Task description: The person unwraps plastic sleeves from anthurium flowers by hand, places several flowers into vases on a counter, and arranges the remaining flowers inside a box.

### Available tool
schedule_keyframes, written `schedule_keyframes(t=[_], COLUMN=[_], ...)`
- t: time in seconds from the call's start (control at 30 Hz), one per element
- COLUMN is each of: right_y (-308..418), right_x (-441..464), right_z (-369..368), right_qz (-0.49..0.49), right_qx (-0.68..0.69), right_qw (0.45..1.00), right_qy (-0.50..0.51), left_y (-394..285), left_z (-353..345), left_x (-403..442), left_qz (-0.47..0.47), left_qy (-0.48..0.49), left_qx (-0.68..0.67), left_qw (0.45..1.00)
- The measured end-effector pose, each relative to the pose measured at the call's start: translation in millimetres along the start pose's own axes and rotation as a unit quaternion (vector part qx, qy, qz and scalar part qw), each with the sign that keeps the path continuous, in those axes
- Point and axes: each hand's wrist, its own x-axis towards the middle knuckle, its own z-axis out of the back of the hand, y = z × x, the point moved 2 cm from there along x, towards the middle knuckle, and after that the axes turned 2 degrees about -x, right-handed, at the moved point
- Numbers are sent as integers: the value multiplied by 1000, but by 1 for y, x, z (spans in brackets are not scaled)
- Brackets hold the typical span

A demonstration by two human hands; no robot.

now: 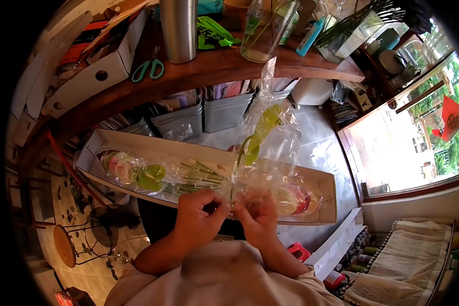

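Note:
Above a long cardboard box (209,151), a green anthurium-like flower (262,127) in a clear plastic sleeve (295,125) points away from me, its stem (239,158) running down towards my body. My left hand (201,211) is closed in a pinch at the stem's lower end. Right beside it, my right hand (257,211) also pinches the stem end and the gathered plastic; the exact grip is partly hidden. Inside the box lie more plastic-wrapped flowers: pink and green heads (132,171) at the left, cut stems (201,176) in the middle, red and pale heads (301,199) at the right.
A curved wooden counter (209,71) ahead carries scissors (149,69), a steel tumbler (178,30), a glass vase (264,35) and a blue bottle (310,36). Grey bins (222,113) stand beneath it. A stool (65,246) is at the lower left.

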Motion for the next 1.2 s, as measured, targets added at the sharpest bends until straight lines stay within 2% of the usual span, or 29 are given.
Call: schedule_keyframes(t=[0.13,0.23,0.3,0.33,0.5,0.53,0.63,0.8,0.9,1.0,1.1,1.2], right_y=[1,6,9,10,1,3,14,15,14,16,8,16], right_x=[0,1,-2,-2,1,4,5,7,10,10,10,12], right_z=[-2,3,1,0,13,12,4,8,13,10,19,35], right_qz=[-15,-12,-51,-70,-31,-21,-36,-76,-79,-72,-62,-54], right_qx=[20,-77,-40,-21,-88,-91,18,10,-16,8,3,13], right_qw=[1000,997,998,997,996,996,998,997,997,997,996,995], right_qy=[-8,-5,-24,-33,-2,0,-44,-29,-12,-32,-57,-81], left_y=[-7,-3,-4,0,15,15,12,15,12,11,4,9], left_z=[5,9,9,9,11,10,2,-1,0,6,8,41], left_x=[4,9,12,13,12,12,9,10,10,10,12,26], left_qz=[30,35,22,40,139,129,108,110,102,37,-30,25], left_qy=[1,-16,6,18,48,40,22,22,12,23,4,-93], left_qx=[-8,-16,-5,-27,-133,-140,-157,-172,-150,18,81,96], left_qw=[1000,999,1000,999,980,981,981,979,983,999,996,991])
